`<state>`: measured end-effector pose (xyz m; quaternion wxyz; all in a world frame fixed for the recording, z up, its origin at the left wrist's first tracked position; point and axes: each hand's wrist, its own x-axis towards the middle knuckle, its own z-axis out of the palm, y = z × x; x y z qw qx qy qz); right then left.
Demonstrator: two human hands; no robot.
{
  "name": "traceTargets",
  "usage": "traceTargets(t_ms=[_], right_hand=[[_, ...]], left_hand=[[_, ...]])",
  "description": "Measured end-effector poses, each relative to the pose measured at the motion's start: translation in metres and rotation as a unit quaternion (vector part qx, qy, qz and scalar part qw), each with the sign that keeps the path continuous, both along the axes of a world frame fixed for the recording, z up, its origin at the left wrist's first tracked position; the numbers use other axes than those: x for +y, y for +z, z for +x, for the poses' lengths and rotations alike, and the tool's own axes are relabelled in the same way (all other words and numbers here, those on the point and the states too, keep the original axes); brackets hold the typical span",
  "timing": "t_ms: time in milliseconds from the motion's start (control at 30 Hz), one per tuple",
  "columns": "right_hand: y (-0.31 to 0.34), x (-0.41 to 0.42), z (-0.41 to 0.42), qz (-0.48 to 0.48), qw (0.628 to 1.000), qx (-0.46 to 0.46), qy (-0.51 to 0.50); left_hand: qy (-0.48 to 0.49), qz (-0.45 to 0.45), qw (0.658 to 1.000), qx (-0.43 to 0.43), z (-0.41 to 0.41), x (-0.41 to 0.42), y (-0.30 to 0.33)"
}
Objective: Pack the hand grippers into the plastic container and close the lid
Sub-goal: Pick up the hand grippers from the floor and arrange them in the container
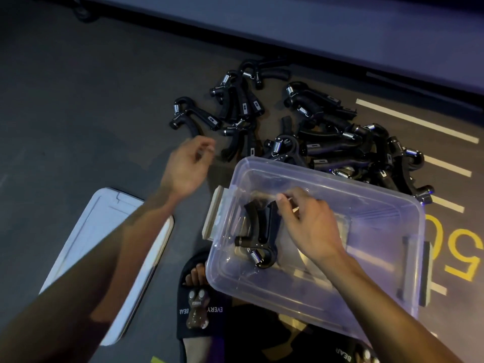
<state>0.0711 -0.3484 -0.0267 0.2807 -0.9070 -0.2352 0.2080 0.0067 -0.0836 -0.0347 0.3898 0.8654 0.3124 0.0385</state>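
Observation:
A clear plastic container [366, 189] stands open on the dark floor. One black hand gripper [259, 231] with a steel spring lies inside at its left end. My right hand [309, 221] is inside the container, fingertips at that gripper's handle tips; whether they touch is unclear. My left hand [187, 166] hovers left of the container, fingers loosely curled and empty, near a pile of several black hand grippers [327, 142] beyond the container. The white lid [104, 231] lies flat on the floor at the left, partly hidden by my left forearm.
A foot in a black slipper [199, 305] with a bear print is at the container's near edge. White lines and yellow painted numbers [461, 252] mark the floor at the right. A raised dark ledge [340, 30] runs along the far side.

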Motion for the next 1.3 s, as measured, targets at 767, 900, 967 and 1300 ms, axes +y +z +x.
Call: traceTargets(t_ms=[767, 900, 967, 1300], right_hand=[[0.024, 0.005, -0.013, 0.111, 0.991, 0.078, -0.002], [0.048, 0.001, -0.015, 0.184, 0.982, 0.036, -0.012], [0.064, -0.002, -0.012, 0.223, 0.974, 0.015, -0.028], [0.079, -0.025, -0.001, 0.270, 0.962, 0.031, 0.022]], left_hand=[[0.187, -0.067, 0.976, -0.087, 0.013, 0.056, -0.001], [0.099, -0.079, 0.955, -0.268, -0.015, 0.025, 0.058], [0.068, -0.058, 0.946, -0.311, -0.025, 0.009, 0.088], [-0.125, -0.019, 0.971, -0.205, -0.029, -0.079, 0.119]])
